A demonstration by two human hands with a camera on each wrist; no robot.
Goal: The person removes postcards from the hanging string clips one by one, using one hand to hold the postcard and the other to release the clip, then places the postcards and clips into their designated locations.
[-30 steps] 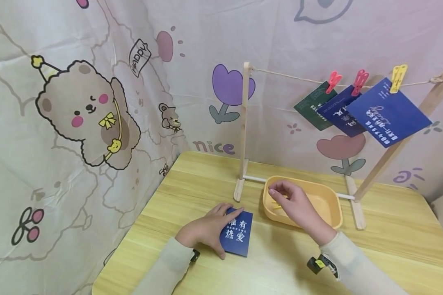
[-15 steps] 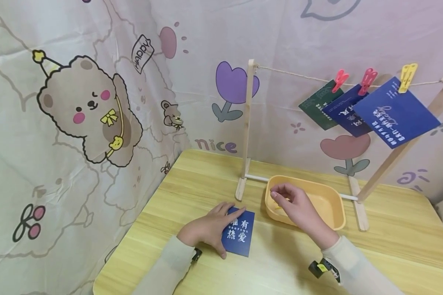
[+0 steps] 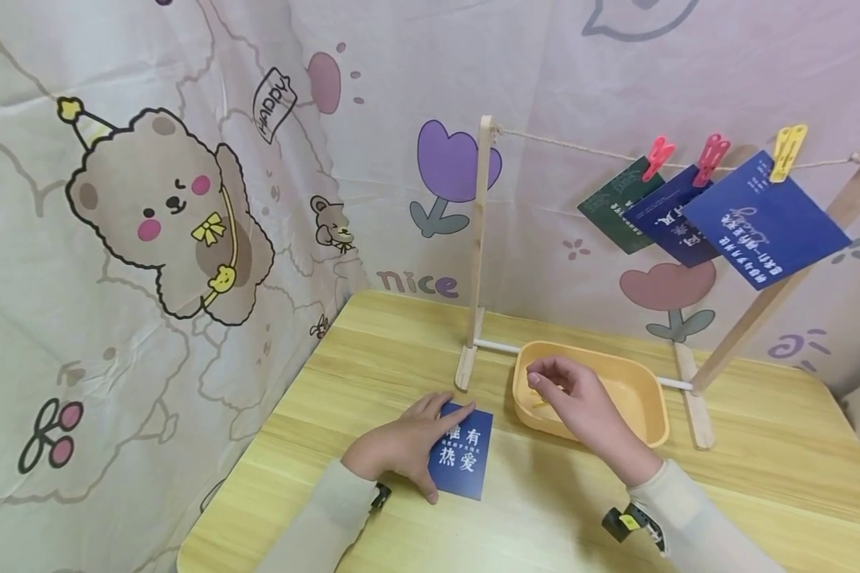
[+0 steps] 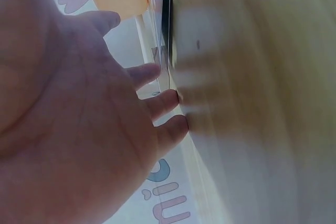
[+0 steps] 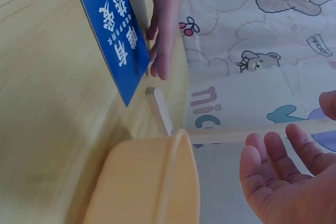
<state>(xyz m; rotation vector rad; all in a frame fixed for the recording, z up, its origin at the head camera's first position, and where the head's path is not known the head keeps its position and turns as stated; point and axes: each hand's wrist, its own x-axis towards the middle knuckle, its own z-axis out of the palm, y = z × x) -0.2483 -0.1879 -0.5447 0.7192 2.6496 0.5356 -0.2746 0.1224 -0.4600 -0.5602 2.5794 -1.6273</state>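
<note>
A blue card [image 3: 462, 458] with white characters lies flat on the table. My left hand [image 3: 404, 446] rests at its left side, fingers spread, the index finger across the card's top edge and the thumb near its lower left corner. In the left wrist view, the fingertips [image 4: 181, 124] come right down to the tabletop. Over the left part of a yellow basket [image 3: 634, 406] hovers my right hand [image 3: 569, 390], its fingers loosely bent. In the right wrist view, thumb and fingers stand apart with nothing between them. Something small and yellow [image 3: 540, 404] shows in the basket, mostly hidden under that hand.
Behind the basket stands a wooden frame [image 3: 477, 239] with a rope [image 3: 573, 144] strung across. A green card [image 3: 623, 207], a dark blue card [image 3: 670, 219] and a larger blue card [image 3: 767, 223] hang from it by clothespins [image 3: 788, 155]. A patterned cloth backs the table.
The whole scene shifts slightly as the head moves. Both hands keep their places, the left beside the card and the right above the basket.
</note>
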